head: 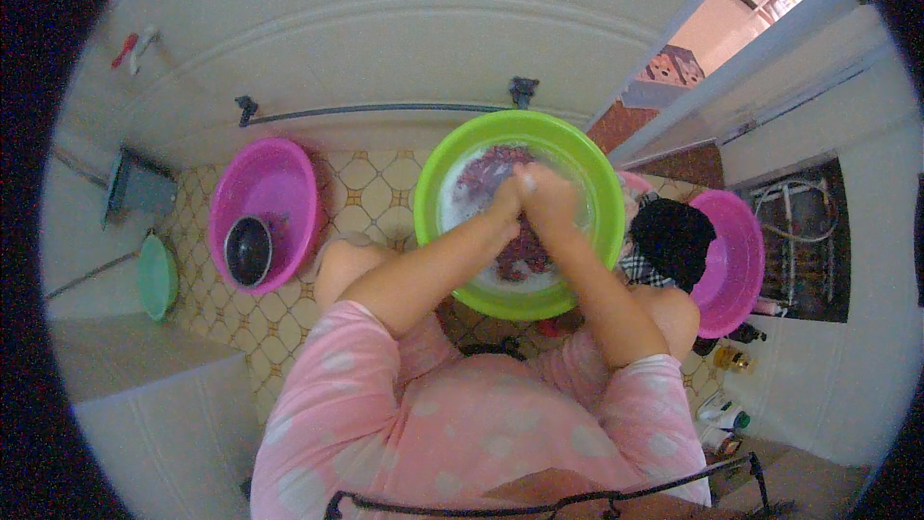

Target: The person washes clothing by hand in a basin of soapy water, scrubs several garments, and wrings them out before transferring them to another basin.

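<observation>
A green plastic basin (518, 307) stands in front of me, holding sudsy water and a dark reddish-purple cloth (523, 260) that is partly under the suds. Both my hands are together over the middle of the basin. My left hand (548, 191) lies against my right hand (511, 195), fingers curled. Suds cling near the left thumb. Whether any cloth is gripped between the hands cannot be seen, as they overlap and look slightly blurred.
At left, a pink basin (307, 180) holds a dark round bowl (249, 251). On the right, black cloth (671, 238) lies by another pink basin (747, 253). Bottles (722, 412) stand along the right wall. A towel bar (382, 108) runs behind the green basin.
</observation>
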### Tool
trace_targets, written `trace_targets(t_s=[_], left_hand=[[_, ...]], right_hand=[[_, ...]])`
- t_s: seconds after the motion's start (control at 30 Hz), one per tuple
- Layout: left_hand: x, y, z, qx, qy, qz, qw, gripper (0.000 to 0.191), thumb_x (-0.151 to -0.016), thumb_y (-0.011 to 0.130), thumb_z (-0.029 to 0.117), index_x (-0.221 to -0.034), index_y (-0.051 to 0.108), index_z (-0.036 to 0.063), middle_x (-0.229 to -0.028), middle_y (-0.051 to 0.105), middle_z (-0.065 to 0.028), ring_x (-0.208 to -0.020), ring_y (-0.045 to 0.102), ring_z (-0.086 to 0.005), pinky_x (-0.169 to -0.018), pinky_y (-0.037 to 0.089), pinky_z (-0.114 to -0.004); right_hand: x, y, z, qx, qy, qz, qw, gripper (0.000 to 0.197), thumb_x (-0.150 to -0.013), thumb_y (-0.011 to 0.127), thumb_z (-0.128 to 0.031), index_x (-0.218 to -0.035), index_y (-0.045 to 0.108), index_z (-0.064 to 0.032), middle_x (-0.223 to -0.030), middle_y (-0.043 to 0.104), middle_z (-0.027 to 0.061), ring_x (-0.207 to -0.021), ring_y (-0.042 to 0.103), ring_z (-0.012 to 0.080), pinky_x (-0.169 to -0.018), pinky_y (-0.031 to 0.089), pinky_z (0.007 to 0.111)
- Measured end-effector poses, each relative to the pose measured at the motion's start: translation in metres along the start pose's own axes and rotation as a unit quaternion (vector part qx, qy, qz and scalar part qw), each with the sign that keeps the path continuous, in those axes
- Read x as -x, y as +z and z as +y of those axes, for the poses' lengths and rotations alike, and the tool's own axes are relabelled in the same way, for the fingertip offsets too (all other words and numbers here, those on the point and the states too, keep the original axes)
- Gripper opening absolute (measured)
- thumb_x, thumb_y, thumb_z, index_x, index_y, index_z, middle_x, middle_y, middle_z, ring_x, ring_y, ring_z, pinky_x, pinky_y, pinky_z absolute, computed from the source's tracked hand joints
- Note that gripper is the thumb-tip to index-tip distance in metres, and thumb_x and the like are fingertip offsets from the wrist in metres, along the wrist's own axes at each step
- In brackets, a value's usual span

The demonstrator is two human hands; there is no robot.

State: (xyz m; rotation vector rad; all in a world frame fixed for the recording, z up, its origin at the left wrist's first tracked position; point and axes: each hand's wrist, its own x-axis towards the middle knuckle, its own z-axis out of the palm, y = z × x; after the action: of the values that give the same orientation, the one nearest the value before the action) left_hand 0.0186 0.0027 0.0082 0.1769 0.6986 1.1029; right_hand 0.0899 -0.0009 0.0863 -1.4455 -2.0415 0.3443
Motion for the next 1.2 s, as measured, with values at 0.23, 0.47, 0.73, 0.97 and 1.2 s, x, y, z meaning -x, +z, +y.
trace_targets(t_s=[0.23,0.47,0.73,0.97,1.2], left_hand=[[0.013,0.021,0.004,-0.118,0.038,-0.076,0.989,0.027,-0.083,0.042,0.032,-0.095,0.051,0.0098,-0.093,0.055,-0.0057,-0.085,0.052,-0.0204,-0.076,0.042,-0.034],[0.017,0.011,0.008,-0.028,-0.007,-0.012,1.000,0.028,-0.083,0.041,0.035,-0.094,0.052,0.0111,-0.090,0.056,-0.0063,-0.084,0.053,-0.0194,-0.075,0.042,-0.034],[0.018,0.029,0.018,-0.017,-0.030,-0.013,0.999,0.028,-0.084,0.040,0.034,-0.092,0.052,0.0099,-0.084,0.057,-0.0051,-0.077,0.055,-0.0207,-0.072,0.044,-0.034],[0.026,0.038,0.053,-0.102,0.093,0.037,0.990,0.024,-0.083,0.044,0.027,-0.092,0.051,0.0064,-0.087,0.055,-0.0053,-0.082,0.052,-0.0166,-0.074,0.040,-0.030],[0.033,0.021,0.069,-0.272,0.197,0.041,0.941,0.016,-0.082,0.046,0.024,-0.084,0.049,0.0082,-0.079,0.049,-0.0006,-0.075,0.046,-0.0113,-0.071,0.038,-0.026]], right_hand=[[-0.014,0.006,0.032,-0.017,0.007,-0.020,1.000,0.035,-0.081,0.043,-0.036,-0.071,0.057,-0.0054,-0.064,0.057,0.0160,-0.058,0.055,0.0325,-0.055,0.044,0.042],[0.009,0.015,-0.003,0.069,-0.043,-0.088,0.993,0.037,-0.081,0.041,-0.037,-0.073,0.058,-0.0057,-0.068,0.058,0.0144,-0.056,0.054,0.0337,-0.053,0.044,0.040],[-0.022,-0.002,0.038,-0.113,0.119,-0.042,0.986,0.037,-0.083,0.039,-0.033,-0.089,0.056,-0.0009,-0.080,0.058,0.0187,-0.073,0.055,0.0325,-0.066,0.042,0.038],[-0.025,0.015,0.083,-0.526,0.265,0.064,0.806,0.035,-0.085,0.040,-0.029,-0.091,0.053,0.0030,-0.086,0.055,0.0113,-0.080,0.050,0.0183,-0.073,0.038,0.030],[-0.024,-0.003,0.065,-0.598,0.259,0.056,0.756,0.029,-0.086,0.040,-0.028,-0.091,0.052,-0.0022,-0.087,0.055,0.0075,-0.079,0.052,0.0166,-0.073,0.041,0.030]])
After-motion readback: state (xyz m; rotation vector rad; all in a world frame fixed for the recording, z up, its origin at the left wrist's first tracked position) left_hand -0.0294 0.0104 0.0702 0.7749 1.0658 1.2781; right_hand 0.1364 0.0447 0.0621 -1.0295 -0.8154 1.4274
